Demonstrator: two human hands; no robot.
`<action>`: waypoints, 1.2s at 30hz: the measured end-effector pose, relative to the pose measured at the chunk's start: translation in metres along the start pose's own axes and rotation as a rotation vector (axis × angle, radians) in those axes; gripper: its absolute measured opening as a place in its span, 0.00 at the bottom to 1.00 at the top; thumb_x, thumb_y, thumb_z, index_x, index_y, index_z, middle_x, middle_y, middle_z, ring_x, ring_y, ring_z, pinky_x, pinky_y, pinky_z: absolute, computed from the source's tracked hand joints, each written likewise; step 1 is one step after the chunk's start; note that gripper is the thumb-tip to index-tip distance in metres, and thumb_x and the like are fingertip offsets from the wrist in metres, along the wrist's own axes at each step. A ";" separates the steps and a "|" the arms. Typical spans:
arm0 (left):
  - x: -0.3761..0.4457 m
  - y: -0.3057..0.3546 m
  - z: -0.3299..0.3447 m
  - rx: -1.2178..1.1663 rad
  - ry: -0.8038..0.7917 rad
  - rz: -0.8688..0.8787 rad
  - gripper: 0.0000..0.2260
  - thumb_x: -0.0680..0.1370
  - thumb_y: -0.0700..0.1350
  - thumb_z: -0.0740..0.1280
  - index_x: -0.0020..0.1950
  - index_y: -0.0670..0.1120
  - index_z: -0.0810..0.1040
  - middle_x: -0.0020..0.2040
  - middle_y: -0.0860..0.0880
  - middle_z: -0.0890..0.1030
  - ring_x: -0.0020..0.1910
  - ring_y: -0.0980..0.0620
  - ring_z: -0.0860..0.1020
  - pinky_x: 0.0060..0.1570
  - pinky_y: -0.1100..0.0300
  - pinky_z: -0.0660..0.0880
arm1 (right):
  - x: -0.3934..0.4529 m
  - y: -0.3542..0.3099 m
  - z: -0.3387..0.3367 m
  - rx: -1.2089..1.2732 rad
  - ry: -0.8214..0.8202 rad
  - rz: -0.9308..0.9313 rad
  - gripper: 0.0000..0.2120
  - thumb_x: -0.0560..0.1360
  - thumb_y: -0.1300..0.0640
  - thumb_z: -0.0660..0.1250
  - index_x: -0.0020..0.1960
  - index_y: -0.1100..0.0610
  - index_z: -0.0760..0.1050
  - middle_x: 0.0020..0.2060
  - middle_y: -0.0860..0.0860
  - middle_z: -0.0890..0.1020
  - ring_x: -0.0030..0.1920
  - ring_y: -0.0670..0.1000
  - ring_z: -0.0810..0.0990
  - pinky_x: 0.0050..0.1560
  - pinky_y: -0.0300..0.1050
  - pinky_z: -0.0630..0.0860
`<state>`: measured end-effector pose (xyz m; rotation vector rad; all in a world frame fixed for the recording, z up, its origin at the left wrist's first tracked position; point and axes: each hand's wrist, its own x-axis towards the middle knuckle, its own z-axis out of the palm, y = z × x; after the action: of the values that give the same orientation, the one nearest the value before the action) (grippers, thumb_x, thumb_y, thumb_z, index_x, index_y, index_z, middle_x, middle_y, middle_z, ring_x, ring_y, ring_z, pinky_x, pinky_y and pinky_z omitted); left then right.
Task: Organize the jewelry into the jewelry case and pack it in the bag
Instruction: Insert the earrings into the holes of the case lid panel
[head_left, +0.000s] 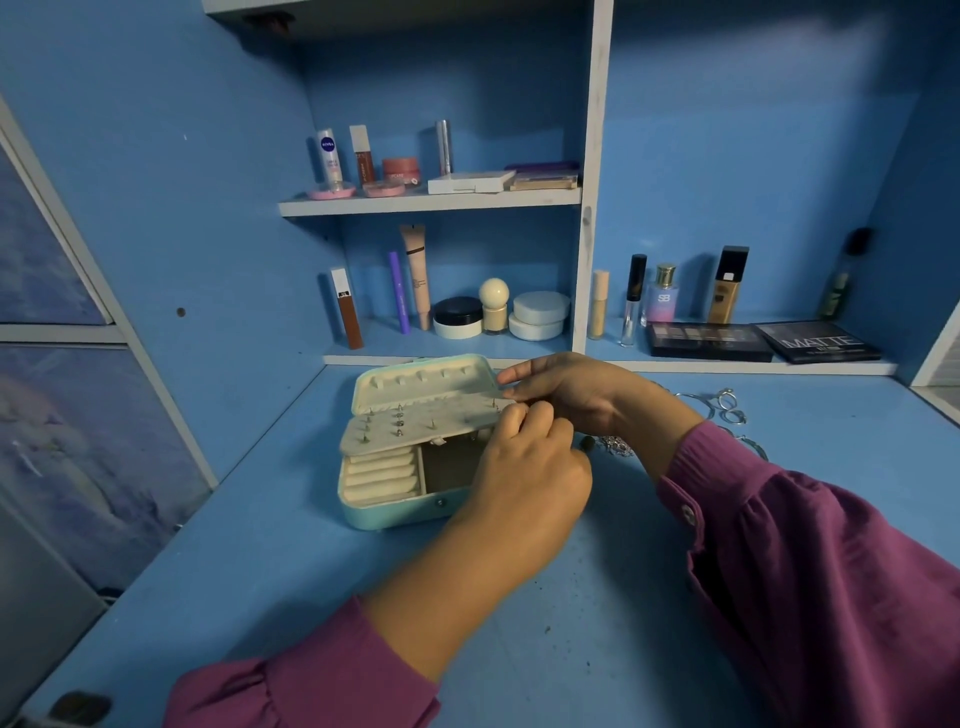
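The fingers of the left hand (524, 457) were curled together in a pinch at the right end of the earring panel (410, 426); what they pinched was too small to make out. The right hand (566, 395) reached in from the right, its fingers bent and its fingertips meeting those of the left at the same edge of the panel, though whether they gripped anything could not be told.

The panel was cream, dotted with small studs, and lay tilted over the back half of the open jewelry case (384, 499). The case was pale turquoise and sat on the blue desk (260, 545), its lid (421, 379) raised behind the panel. In its base, cream ring rolls (382, 475) filled the left part and an open compartment (449, 465) lay beside them.

Just right of the hands, silver jewelry (727, 405) lay loose on the desk. Both forearms wore purple sleeves (831, 545).

Behind, shelves (431, 203) held bottles, tubes, jars and two dark makeup palettes (763, 340).
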<state>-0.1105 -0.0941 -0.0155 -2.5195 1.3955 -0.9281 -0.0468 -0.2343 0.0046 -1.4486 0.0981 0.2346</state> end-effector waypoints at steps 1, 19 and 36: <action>-0.002 0.000 -0.001 -0.002 0.001 0.007 0.07 0.55 0.37 0.72 0.29 0.46 0.77 0.31 0.48 0.73 0.38 0.46 0.74 0.43 0.55 0.68 | 0.002 0.001 -0.001 -0.004 0.000 0.000 0.07 0.74 0.71 0.65 0.46 0.60 0.77 0.34 0.55 0.79 0.35 0.50 0.78 0.40 0.41 0.76; 0.002 0.001 0.008 -0.091 0.097 -0.069 0.09 0.59 0.44 0.76 0.30 0.47 0.76 0.28 0.50 0.74 0.33 0.48 0.73 0.38 0.58 0.70 | 0.005 0.004 -0.001 0.018 0.020 0.007 0.08 0.73 0.71 0.66 0.45 0.60 0.78 0.38 0.56 0.78 0.40 0.52 0.74 0.46 0.43 0.71; 0.027 -0.112 -0.017 -0.984 0.090 -0.737 0.07 0.75 0.38 0.70 0.41 0.49 0.80 0.38 0.56 0.80 0.38 0.58 0.77 0.45 0.64 0.73 | -0.004 -0.004 0.005 -0.015 0.058 0.072 0.09 0.75 0.70 0.64 0.45 0.57 0.74 0.35 0.55 0.79 0.28 0.46 0.74 0.27 0.35 0.66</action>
<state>-0.0275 -0.0492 0.0526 -3.9359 1.0730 -0.4269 -0.0499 -0.2303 0.0094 -1.4684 0.1965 0.2528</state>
